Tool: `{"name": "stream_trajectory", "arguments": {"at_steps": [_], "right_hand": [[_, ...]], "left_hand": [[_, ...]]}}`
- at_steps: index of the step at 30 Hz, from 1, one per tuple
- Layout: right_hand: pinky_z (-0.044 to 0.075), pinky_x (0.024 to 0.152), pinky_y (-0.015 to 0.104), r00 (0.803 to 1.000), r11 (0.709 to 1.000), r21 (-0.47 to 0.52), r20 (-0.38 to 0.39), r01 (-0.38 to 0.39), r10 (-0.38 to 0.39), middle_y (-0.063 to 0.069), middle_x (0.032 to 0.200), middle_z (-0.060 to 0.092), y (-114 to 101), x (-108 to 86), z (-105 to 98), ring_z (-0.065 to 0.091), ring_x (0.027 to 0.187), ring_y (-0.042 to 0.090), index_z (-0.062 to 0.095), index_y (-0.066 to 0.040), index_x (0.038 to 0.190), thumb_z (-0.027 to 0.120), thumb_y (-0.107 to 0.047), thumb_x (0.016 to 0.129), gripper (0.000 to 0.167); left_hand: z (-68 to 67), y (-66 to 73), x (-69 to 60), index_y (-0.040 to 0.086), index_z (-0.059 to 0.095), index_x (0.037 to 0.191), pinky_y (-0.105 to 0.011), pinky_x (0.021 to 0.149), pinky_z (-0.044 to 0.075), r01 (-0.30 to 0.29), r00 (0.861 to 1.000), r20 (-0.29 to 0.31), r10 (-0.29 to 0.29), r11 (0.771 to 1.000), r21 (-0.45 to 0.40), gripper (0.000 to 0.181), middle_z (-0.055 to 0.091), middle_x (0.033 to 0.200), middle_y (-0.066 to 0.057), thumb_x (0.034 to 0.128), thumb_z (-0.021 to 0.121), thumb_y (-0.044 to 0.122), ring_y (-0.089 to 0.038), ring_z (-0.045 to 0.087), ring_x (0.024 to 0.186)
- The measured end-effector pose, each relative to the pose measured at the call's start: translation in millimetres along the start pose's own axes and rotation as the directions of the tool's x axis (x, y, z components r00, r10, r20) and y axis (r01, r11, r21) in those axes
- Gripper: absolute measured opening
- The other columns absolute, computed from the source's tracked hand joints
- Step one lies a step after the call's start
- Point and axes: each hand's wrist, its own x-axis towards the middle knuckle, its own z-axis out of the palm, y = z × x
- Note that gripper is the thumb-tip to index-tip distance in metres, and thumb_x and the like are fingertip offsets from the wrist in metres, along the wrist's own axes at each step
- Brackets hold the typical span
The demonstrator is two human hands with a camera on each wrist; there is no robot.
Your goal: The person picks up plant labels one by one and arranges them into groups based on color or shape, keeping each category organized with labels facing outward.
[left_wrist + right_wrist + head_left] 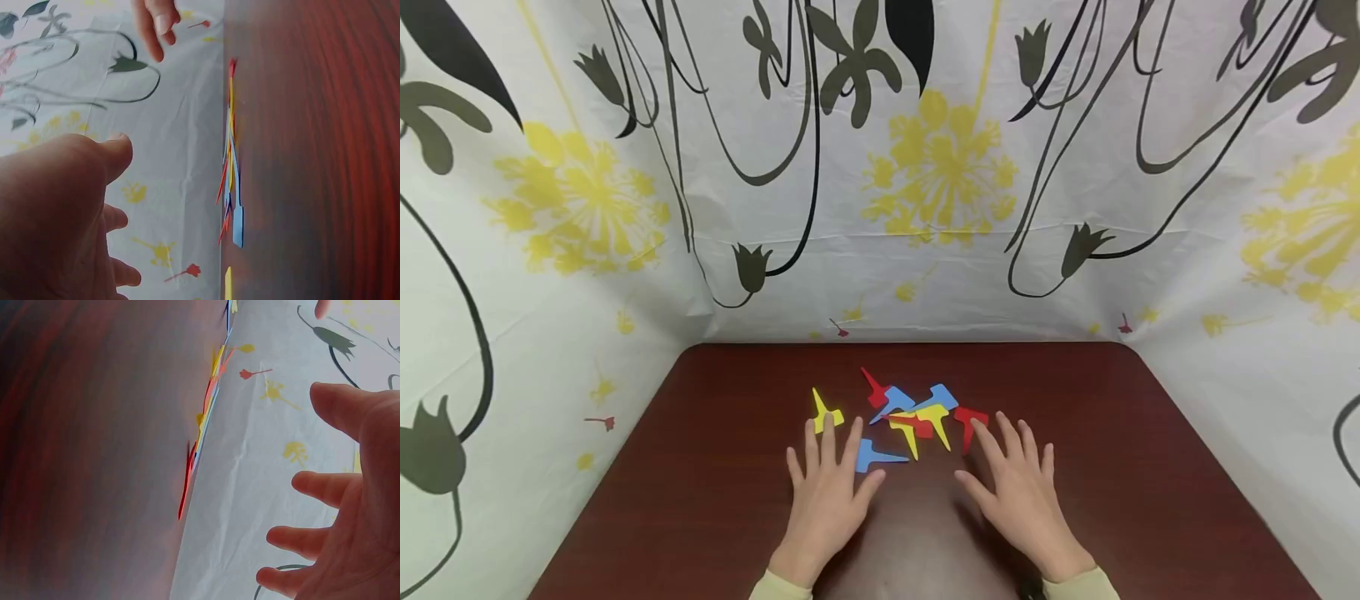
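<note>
Several flat T-shaped plant labels in red, blue and yellow lie about the middle of the table. My left hand (825,504), fingers spread and holding nothing, is nearest a yellow label (822,410) at its fingertips and a blue label (867,456) by its thumb. Spread in the same way, my right hand (1018,500) is empty beside a red label (972,415). Between the hands, a blue label (942,397), a yellow label (934,414) and others overlap in a loose pile. Another red label (877,393) points away at the back. Both wrist views show the labels edge-on.
The dark reddish-brown table (715,467) has rounded far corners. A white cloth (850,200) with grey, black and yellow flower prints hangs behind the table and along both sides. Pale sleeve cuffs (781,586) show at the near edge.
</note>
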Motion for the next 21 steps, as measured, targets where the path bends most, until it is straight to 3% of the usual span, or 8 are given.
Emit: {"name": "stream_trajectory", "arguments": {"at_steps": [8, 15, 21], "right_hand": [[0.021, 0.103, 0.079, 0.996, 0.999, 0.030, 0.082, 0.041, -0.043, 0.018, 0.158, 0.031, 1, 5.5, 0, 0.022, 0.143, 0.049, 0.042, -0.024, 0.155, 0.074, -0.052, 0.088, 0.080], [0.028, 0.104, 0.075, 0.982, 0.989, 0.006, 0.114, 0.148, -0.148, 0.018, 0.157, 0.036, 7, 14.1, -5, 0.027, 0.142, 0.047, 0.044, -0.024, 0.153, 0.077, -0.047, 0.086, 0.078], [0.033, 0.103, 0.071, 0.960, 0.967, -0.033, 0.136, 0.253, -0.246, 0.016, 0.154, 0.039, 13, 22.5, -9, 0.033, 0.140, 0.045, 0.047, -0.023, 0.152, 0.076, -0.048, 0.087, 0.075]], "left_hand": [[-12.5, -16.2, 3.1, 0.023, 0.031, 0.160, -0.070, 0.108, 0.029, -0.080, 0.997, 0.007, 0.080, 0.989, 0.123, 0.080, 0.023, 0.162, -0.020, 0.0943, 0.060, 0.057, -0.047, 0.016, 0.148], [-22.8, -39.8, 13.3, 0.021, 0.037, 0.158, -0.064, 0.106, 0.037, -0.140, 0.990, 0.019, 0.139, 0.971, 0.192, 0.075, 0.032, 0.159, -0.019, 0.0933, 0.067, 0.043, -0.045, 0.026, 0.146], [-25.7, -64.0, 31.3, 0.017, 0.039, 0.156, -0.058, 0.107, 0.040, -0.245, 0.969, 0.030, 0.245, 0.939, 0.243, 0.068, 0.039, 0.155, -0.019, 0.0952, 0.065, 0.033, -0.042, 0.035, 0.142]]}}
